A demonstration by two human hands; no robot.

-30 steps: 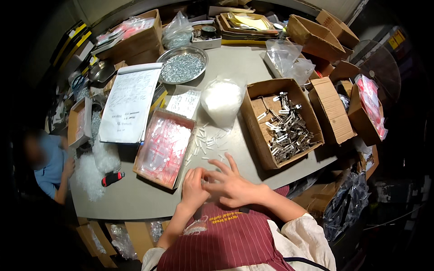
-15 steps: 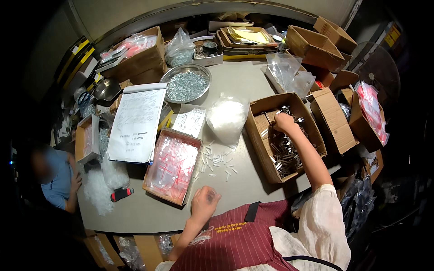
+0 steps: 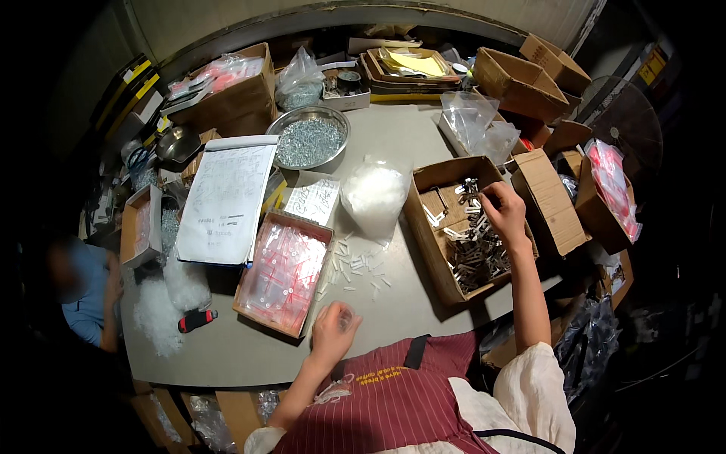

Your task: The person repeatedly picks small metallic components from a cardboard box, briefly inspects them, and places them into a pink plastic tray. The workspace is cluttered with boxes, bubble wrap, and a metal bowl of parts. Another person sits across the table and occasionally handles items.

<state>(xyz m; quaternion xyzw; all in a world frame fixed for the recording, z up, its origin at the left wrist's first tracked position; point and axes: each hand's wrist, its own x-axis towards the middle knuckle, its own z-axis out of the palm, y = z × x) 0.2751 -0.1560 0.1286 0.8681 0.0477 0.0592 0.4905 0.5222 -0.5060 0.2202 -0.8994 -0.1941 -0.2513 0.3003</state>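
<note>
My right hand (image 3: 505,212) is over the right side of an open cardboard box (image 3: 425,250), its thumb and fingers pinched together. Whatever it pinches is too small to make out. Below it in the box lie many small metal clips or brackets (image 3: 475,253). My left hand (image 3: 331,333) hovers near the table's front edge, fingers curled in; what they may hold is unclear. Beyond it, small white plastic pieces (image 3: 355,265) are scattered on the table. A shallow box (image 3: 266,324) of red-lined clear plastic bags (image 3: 283,272) is just left of them.
Behind the loose pieces stands a clear bag of white pieces (image 3: 373,193). A metal bowl (image 3: 344,155) of small screws or similar hardware and a clipboard with papers (image 3: 223,200) are farther left. A red-and-black tool (image 3: 197,321) lies near a person in blue (image 3: 91,291). Cartons (image 3: 556,200) crowd the right.
My right hand has lifted away from the clips at the box's far side and shifted right and nearer to me. My left hand has moved slightly left and stays curled.
</note>
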